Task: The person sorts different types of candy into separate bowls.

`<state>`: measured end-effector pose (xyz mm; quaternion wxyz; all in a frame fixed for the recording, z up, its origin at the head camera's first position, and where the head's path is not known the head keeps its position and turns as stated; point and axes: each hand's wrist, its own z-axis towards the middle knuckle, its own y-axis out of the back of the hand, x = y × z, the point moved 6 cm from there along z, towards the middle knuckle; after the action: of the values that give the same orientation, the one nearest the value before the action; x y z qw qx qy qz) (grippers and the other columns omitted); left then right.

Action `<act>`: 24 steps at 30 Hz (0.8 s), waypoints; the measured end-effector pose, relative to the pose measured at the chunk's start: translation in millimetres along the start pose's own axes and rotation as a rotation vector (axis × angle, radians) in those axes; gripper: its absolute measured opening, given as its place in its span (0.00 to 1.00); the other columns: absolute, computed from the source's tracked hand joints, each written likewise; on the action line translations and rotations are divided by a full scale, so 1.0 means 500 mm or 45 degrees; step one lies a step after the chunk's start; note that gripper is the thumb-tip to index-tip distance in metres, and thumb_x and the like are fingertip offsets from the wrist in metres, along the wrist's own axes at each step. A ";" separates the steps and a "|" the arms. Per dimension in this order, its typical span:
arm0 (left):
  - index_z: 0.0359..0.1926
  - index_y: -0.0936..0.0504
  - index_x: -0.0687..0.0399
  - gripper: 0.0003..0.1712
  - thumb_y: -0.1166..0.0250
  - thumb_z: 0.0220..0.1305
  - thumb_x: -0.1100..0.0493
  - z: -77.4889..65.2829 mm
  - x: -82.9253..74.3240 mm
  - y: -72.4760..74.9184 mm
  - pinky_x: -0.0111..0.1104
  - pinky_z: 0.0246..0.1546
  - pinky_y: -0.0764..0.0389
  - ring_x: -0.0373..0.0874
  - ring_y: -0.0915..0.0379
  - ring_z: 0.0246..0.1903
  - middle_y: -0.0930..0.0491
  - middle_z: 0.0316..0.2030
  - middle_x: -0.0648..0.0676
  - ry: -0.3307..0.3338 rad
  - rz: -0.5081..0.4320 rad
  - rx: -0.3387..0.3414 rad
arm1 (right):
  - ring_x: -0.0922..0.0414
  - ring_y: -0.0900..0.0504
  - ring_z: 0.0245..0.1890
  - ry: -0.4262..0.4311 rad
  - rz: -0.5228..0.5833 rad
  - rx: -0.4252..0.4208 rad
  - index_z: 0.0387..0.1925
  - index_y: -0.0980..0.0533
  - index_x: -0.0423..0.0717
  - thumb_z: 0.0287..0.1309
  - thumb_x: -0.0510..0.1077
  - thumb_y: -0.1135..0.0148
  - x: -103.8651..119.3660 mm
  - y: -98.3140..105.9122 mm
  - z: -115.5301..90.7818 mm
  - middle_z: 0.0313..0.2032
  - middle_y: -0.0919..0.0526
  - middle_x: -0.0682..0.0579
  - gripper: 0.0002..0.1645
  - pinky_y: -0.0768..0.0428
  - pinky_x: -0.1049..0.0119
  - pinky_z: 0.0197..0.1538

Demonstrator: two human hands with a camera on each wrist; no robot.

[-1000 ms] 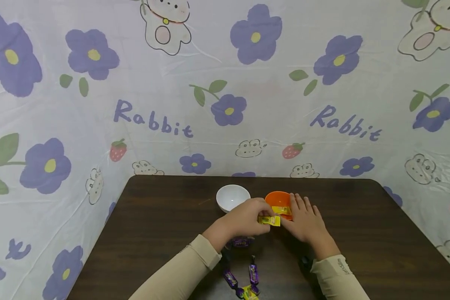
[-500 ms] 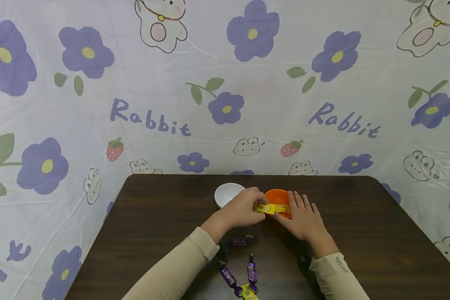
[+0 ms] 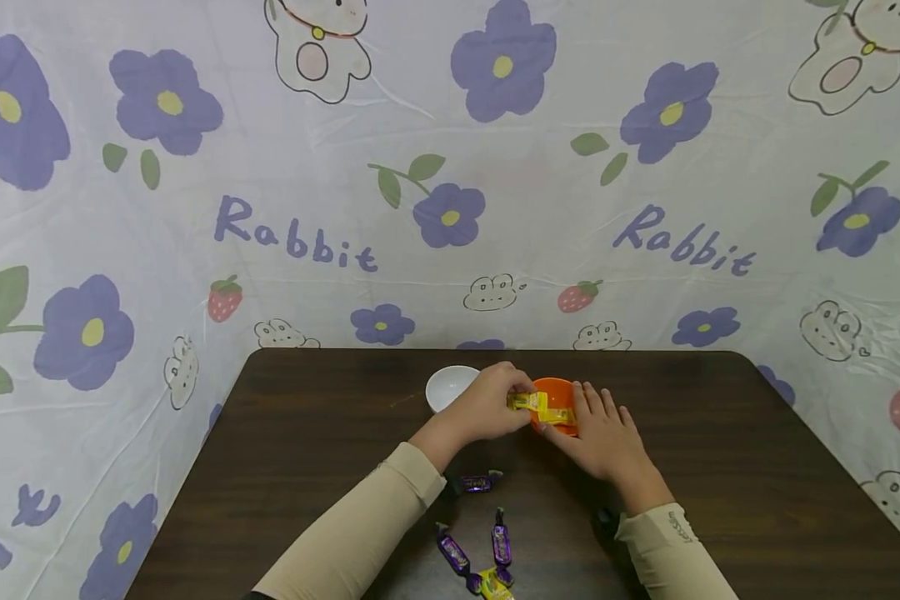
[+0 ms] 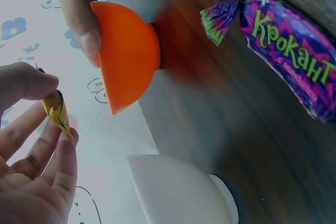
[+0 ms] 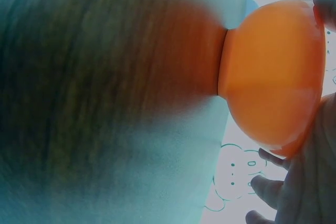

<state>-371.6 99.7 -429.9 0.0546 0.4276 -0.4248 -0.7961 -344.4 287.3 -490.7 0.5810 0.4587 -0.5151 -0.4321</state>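
My left hand (image 3: 491, 402) pinches a yellow-wrapped candy (image 3: 525, 402) between thumb and fingers, at the left rim of the orange bowl (image 3: 553, 385). In the left wrist view this candy (image 4: 56, 109) appears edge-on, with the other fingers spread. Inside the bowl lies another yellow candy (image 3: 560, 416). My right hand (image 3: 607, 437) rests against the bowl's right side, its fingers straight and its thumb at the near rim. The right wrist view shows the bowl's outer wall (image 5: 275, 77) with the thumb touching the rim; what the bowl holds is hidden there.
A white bowl (image 3: 448, 388) stands left of the orange one, partly behind my left hand. Nearer on the dark table (image 3: 307, 433) lie purple-wrapped candies (image 3: 477, 483) and a yellow one (image 3: 497, 586) at the front. A patterned cloth (image 3: 420, 125) hangs behind the table.
My left hand has carried the yellow candy up and away from me, from in front of the orange bowl to its left rim. The right hand stays at the bowl.
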 end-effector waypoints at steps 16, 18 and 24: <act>0.52 0.12 0.60 0.17 0.26 0.64 0.60 0.039 0.022 -0.024 0.24 0.49 0.19 0.41 0.24 0.44 0.17 0.46 0.55 0.048 0.002 0.010 | 0.26 0.47 0.80 -0.008 0.033 0.027 0.83 0.50 0.35 0.69 0.83 0.57 0.000 -0.001 -0.002 0.82 0.46 0.31 0.66 0.50 0.26 0.79; 0.52 0.12 0.59 0.17 0.26 0.64 0.59 0.043 0.027 -0.028 0.24 0.49 0.19 0.40 0.24 0.44 0.17 0.46 0.55 0.056 -0.001 0.018 | 0.26 0.48 0.81 -0.013 0.035 0.032 0.84 0.50 0.35 0.69 0.82 0.57 0.000 -0.001 -0.003 0.82 0.46 0.31 0.65 0.50 0.26 0.79; 0.53 0.12 0.59 0.17 0.27 0.65 0.59 0.054 0.032 -0.039 0.26 0.51 0.18 0.42 0.23 0.46 0.18 0.48 0.55 0.073 0.018 0.043 | 0.26 0.47 0.80 -0.011 0.010 0.028 0.84 0.51 0.35 0.69 0.83 0.59 0.003 0.002 -0.002 0.82 0.46 0.31 0.66 0.49 0.26 0.78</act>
<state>-396.1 121.8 -446.9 0.0652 0.4481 -0.4394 -0.7758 -343.4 286.3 -489.4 0.5753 0.4614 -0.5240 -0.4261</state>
